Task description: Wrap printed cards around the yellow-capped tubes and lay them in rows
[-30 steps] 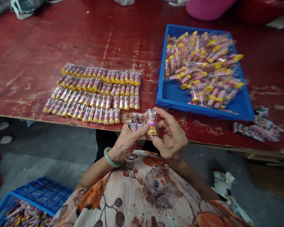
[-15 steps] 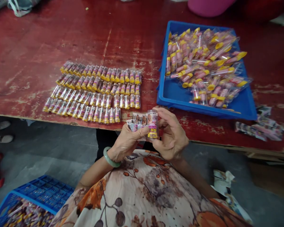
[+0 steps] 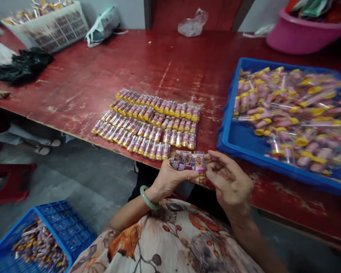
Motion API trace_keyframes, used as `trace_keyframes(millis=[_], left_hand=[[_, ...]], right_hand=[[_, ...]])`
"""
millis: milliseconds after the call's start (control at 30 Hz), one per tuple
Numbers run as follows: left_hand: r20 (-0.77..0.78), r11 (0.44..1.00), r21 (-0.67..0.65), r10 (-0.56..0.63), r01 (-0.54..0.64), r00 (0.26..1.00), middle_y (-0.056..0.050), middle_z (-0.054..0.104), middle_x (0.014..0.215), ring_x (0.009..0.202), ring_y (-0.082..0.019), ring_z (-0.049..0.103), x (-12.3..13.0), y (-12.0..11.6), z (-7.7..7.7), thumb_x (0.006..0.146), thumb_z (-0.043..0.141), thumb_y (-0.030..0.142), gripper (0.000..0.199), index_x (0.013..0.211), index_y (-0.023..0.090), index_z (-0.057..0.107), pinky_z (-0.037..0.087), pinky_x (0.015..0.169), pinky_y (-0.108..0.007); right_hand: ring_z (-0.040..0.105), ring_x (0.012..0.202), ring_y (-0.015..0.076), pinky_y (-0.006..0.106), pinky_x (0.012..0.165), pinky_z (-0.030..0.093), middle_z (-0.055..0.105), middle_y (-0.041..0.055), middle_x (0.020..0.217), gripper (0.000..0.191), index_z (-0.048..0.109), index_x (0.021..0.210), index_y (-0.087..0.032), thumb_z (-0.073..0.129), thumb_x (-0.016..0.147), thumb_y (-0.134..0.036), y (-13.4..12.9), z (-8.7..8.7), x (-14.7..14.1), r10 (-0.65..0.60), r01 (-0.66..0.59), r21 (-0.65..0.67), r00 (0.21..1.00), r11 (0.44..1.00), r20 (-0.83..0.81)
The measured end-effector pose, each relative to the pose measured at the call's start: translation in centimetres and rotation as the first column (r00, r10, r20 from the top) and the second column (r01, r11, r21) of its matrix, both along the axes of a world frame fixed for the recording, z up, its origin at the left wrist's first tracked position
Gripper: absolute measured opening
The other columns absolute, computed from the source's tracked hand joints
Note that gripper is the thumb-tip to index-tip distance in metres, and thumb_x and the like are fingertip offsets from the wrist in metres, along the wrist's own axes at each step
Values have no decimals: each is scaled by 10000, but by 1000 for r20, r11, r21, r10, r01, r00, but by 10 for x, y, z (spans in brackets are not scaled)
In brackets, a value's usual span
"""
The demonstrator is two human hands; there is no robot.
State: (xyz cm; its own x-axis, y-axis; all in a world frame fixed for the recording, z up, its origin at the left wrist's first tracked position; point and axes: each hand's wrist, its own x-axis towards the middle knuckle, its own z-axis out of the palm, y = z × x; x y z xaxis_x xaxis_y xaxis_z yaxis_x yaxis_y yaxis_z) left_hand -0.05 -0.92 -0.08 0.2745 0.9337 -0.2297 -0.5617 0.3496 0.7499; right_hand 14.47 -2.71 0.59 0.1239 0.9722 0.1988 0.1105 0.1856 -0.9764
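My left hand (image 3: 173, 178), with a pale green bangle at the wrist, grips a stack of small printed labels (image 3: 187, 161), its thumb pressed across the front. The labels show tiny pictures with purple and yellow print. At their right edge is my right hand (image 3: 230, 180), fingers curled in and thumb near the index fingertip; blur hides whether anything is pinched there. Beyond my left hand, several rows of small clear tubes (image 3: 147, 125) with yellow ends and purple labels lie side by side on the red table (image 3: 125, 64).
To the right, a blue tray (image 3: 230, 136) holds a heap of pink-filled, yellow-capped tubes. A blue crate (image 3: 71, 227) of small tubes stands on the floor at lower left. At the back are a white basket (image 3: 62, 30), a plastic bag (image 3: 193, 24) and a pink tub (image 3: 298, 34).
The view has swung left and up, bringing the table's back into sight. The yellow-ended tube held between my hands no longer shows clearly; my right hand has drawn slightly off the labels.
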Motion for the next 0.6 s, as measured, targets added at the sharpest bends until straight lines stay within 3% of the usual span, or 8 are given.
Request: trace_keyframes(millis=[133, 300, 400, 467, 600], left_hand=[[-14, 992, -7, 125, -125, 992, -40, 740, 845, 727, -153, 664, -17, 3, -5, 637, 840, 310, 316, 893, 153, 738, 529, 753, -289], [39, 950, -49, 310, -308, 950, -48, 737, 863, 745, -158, 683, -40, 18, -2, 681, 811, 341, 312, 900, 142, 709, 547, 754, -286], [22, 910, -100, 405, -401, 914, -48, 730, 800, 680, -170, 698, -55, 32, 1, 657, 822, 374, 366, 895, 137, 677, 571, 690, -294], [-7, 873, -147, 469, -465, 883, -37, 712, 718, 628, -173, 700, -66, 38, 0, 647, 825, 395, 392, 880, 134, 650, 582, 649, -294], [-33, 836, -212, 511, -506, 859, -50, 702, 678, 613, -173, 704, -85, 37, -8, 681, 798, 390, 372, 858, 99, 649, 584, 598, -256]], right_hand=[[610, 701, 139, 264, 620, 524, 680, 27, 851, 356, 690, 1030, -231, 787, 689, -251, 25, 3, -22, 26, -34, -123, 998, 992, -62], [603, 686, 139, 264, 602, 503, 683, 19, 819, 377, 696, 975, -217, 786, 610, -222, 59, 16, -59, 162, -201, -154, 959, 967, -233], [612, 695, 149, 270, 601, 507, 678, 20, 799, 344, 689, 896, -199, 752, 560, -224, 87, 21, -82, 166, -265, -211, 905, 941, -392], [599, 666, 140, 256, 559, 487, 674, 26, 807, 315, 664, 848, -183, 710, 543, -248, 113, 19, -97, 126, -240, -254, 910, 937, -394], [456, 482, 91, 222, 428, 359, 542, -32, 592, 199, 549, 715, -189, 614, 559, -293, 173, -4, -126, 9, -61, -299, 985, 952, -172]])
